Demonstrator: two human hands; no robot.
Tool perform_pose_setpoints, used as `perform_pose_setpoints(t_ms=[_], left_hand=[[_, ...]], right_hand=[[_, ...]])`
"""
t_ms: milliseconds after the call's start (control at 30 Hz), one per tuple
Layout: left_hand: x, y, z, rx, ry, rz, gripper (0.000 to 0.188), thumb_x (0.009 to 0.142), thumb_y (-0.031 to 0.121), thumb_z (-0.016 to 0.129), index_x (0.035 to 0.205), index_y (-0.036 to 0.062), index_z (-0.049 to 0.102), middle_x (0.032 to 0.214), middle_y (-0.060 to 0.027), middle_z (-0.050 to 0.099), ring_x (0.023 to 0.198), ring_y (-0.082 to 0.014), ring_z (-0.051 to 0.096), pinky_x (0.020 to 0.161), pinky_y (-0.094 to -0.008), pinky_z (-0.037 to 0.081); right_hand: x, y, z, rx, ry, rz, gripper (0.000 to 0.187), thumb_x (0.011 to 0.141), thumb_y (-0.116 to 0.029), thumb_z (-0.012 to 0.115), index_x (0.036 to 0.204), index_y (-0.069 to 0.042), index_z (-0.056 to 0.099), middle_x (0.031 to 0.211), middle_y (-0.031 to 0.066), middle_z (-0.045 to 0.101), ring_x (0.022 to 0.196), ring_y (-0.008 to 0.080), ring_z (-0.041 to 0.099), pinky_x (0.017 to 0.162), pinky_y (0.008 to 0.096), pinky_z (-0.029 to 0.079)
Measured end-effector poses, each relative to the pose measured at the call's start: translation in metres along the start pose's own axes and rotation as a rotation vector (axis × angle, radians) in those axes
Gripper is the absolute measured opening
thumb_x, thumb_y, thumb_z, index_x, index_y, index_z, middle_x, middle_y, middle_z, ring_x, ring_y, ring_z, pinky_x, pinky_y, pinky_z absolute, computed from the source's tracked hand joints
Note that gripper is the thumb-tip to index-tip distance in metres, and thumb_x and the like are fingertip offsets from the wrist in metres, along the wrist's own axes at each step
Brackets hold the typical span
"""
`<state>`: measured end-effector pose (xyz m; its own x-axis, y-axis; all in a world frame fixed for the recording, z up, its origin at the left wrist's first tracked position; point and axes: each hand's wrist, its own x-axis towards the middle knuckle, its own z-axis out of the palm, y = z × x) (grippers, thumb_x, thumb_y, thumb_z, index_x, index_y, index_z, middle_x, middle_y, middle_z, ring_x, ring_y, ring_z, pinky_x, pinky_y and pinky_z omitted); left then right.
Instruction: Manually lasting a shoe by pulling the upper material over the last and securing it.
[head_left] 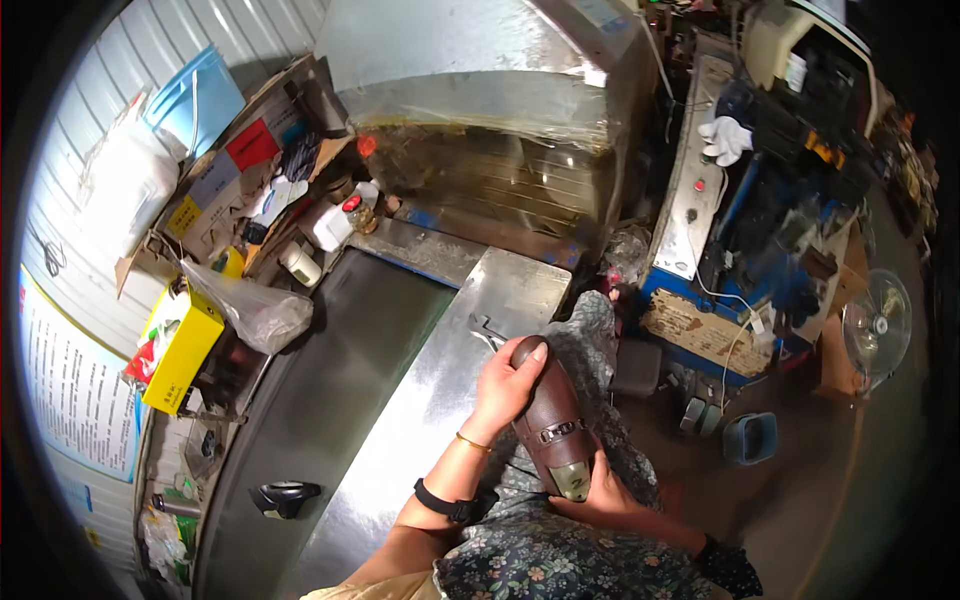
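A brown leather loafer (548, 400) with a metal buckle strap lies over my lap, toe pointing away from me. Inside its opening shows a pale green shoe last (571, 480). My left hand (505, 385) grips the toe end, thumb pressed on top of it. Around the heel end my right hand (607, 492) is closed, its fingers partly hidden beneath the shoe. Just beyond my left hand, metal pincers (485, 329) rest on the steel table (400, 425), their handles partly hidden by that hand.
Left of the table runs a dark conveyor belt (350, 330) carrying a black shoe (285, 498). A big metal machine (470, 110) stands at its far end. Along the wall are a yellow box (183, 350) and a plastic bag (265, 318). A fan (880, 322) and blue bin (750, 438) stand right.
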<state>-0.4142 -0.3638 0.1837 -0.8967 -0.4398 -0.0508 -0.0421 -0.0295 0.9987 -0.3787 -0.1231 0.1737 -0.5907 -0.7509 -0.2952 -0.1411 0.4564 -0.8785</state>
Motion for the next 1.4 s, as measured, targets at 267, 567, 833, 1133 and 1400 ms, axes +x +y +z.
perform_pose_setpoints(t_ms=[267,567,833,1133,1400], left_hand=[[0.006,-0.026,-0.024,-0.336,0.004,-0.057,0.038,0.099,0.027,0.057,0.126,0.0004,0.055,0.111,-0.0046,0.062,0.1,-0.0105,0.056,0.09,-0.0269,0.046],[0.001,-0.013,-0.025,-0.368,-0.178,-0.023,0.065,0.09,0.013,0.069,0.144,0.0025,0.036,0.134,-0.0052,0.051,0.122,-0.0145,0.048,0.106,-0.0319,0.038],[0.002,-0.075,-0.056,-0.104,0.093,-0.144,0.035,0.095,0.024,0.062,0.12,-0.0005,0.062,0.103,-0.0066,0.069,0.092,-0.0141,0.064,0.085,-0.028,0.05],[0.01,-0.079,-0.019,0.451,0.079,0.07,0.023,0.094,0.016,0.052,0.104,0.0026,0.067,0.102,-0.02,0.067,0.093,-0.0398,0.064,0.082,-0.0427,0.052],[-0.002,-0.091,-0.05,0.365,0.177,0.018,0.021,0.093,0.015,0.053,0.104,0.0031,0.067,0.097,-0.019,0.067,0.091,-0.0367,0.064,0.08,-0.0401,0.051]], right_hand=[[0.029,0.019,-0.002,0.02,-0.056,-0.039,0.118,0.071,-0.035,0.082,0.148,0.004,0.002,0.142,0.0323,0.035,0.131,0.0421,0.043,0.107,0.0459,0.036],[0.045,0.018,-0.016,0.171,-0.069,-0.002,0.113,0.073,-0.035,0.083,0.149,0.003,0.009,0.144,0.0238,0.036,0.133,0.0338,0.042,0.108,0.0419,0.035],[0.159,-0.048,-0.117,0.992,-0.098,0.124,0.051,0.087,-0.006,0.054,0.137,-0.006,0.045,0.131,0.014,0.056,0.113,0.0265,0.061,0.096,0.0457,0.049],[0.429,0.06,-0.153,-0.137,0.605,-0.241,0.059,0.082,-0.03,0.07,0.13,-0.003,0.05,0.133,0.0241,0.05,0.117,0.0387,0.054,0.097,0.048,0.047],[0.241,-0.037,-0.054,-0.385,0.038,-0.453,0.032,0.086,-0.026,0.066,0.112,-0.009,0.067,0.127,0.016,0.059,0.121,0.0353,0.053,0.104,0.0446,0.04]])
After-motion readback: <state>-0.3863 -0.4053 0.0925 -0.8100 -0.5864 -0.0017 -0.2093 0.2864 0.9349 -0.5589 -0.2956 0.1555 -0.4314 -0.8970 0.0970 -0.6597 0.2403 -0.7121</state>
